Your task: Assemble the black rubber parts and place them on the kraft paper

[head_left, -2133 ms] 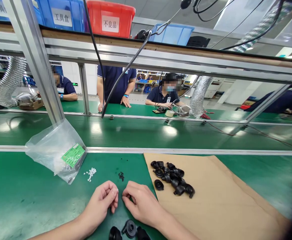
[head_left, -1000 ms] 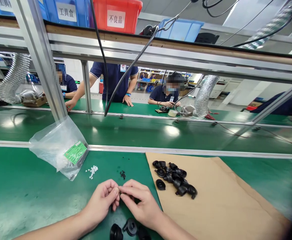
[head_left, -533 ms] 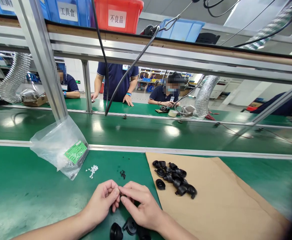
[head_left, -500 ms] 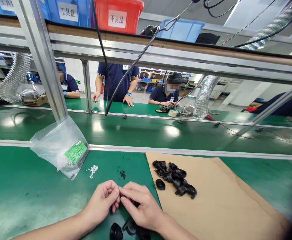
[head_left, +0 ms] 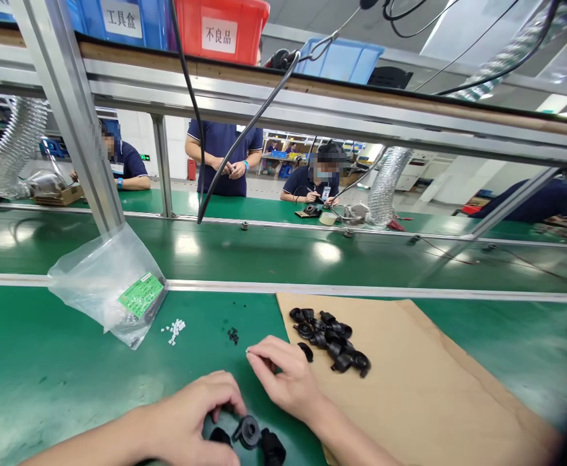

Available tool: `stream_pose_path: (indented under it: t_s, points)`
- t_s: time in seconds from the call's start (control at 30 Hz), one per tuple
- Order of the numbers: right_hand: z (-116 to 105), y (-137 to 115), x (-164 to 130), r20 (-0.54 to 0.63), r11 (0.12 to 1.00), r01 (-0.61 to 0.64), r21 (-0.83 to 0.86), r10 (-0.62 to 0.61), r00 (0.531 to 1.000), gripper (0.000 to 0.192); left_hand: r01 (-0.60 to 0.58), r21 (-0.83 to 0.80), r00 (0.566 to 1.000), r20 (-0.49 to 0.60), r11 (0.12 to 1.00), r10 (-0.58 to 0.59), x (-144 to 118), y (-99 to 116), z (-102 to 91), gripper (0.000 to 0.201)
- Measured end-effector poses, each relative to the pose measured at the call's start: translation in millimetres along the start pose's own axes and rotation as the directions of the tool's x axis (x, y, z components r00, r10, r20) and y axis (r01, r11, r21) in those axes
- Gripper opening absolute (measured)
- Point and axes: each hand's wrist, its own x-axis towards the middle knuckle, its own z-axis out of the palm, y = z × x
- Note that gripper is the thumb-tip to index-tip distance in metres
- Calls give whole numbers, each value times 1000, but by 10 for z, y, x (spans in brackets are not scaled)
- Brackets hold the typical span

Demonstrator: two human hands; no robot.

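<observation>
My left hand (head_left: 199,414) reaches down at the front of the green bench, its fingers apart and curved over black plastic parts. Its fingertips are at a round black part (head_left: 248,432); whether they touch it I cannot tell. A second black part (head_left: 220,436) lies partly hidden under that hand, and a third black part (head_left: 272,446) stands to the right. My right hand (head_left: 286,378) is raised beside the cardboard sheet, thumb and forefinger pinched together. Whatever is at its fingertips is too small to name. Tiny black pieces (head_left: 233,336) and small white pieces (head_left: 177,330) lie beyond my hands.
Several black parts (head_left: 332,336) are heaped on the brown cardboard (head_left: 424,375) to the right. A clear plastic bag (head_left: 109,278) with a green label lies at left. Metal rails, a post (head_left: 70,116) and a hanging cable (head_left: 249,139) cross the view. Co-workers are across the bench.
My hands were together, fingertips meeting; now they are apart. The left has come down to the black parts in front, and the right has lifted slightly away, still pinched.
</observation>
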Motion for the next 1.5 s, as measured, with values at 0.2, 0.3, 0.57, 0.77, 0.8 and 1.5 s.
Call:
stream_pose_path:
  t_s: [0.2,0.3,0.57,0.77,0.8,1.5]
  points:
    - [-23,-3,6,-37,994,-96,60,99,994,14,-68,115,996,60,991,61,-9,-37,-112,40]
    - [-3,-33,-10,-19,994,-86,71,87,996,15,97,72,977,-198,993,-81,57,-155,-75,42]
    - [193,-182,-26,195,983,-139,123,114,974,18,229,-354,838,-402,907,-369,139,-231,60,34]
    - [232,-71,11,341,750,-558,355,452,824,21,206,-10,852,-489,979,-184,66,-192,42,17]
    - [226,-50,9,402,668,-617,416,473,784,26,202,26,868,-468,979,-167,50,-204,45,22]
    - [236,-117,28,53,952,-248,182,242,969,23,194,-48,864,-465,980,-194,90,-183,33,38]
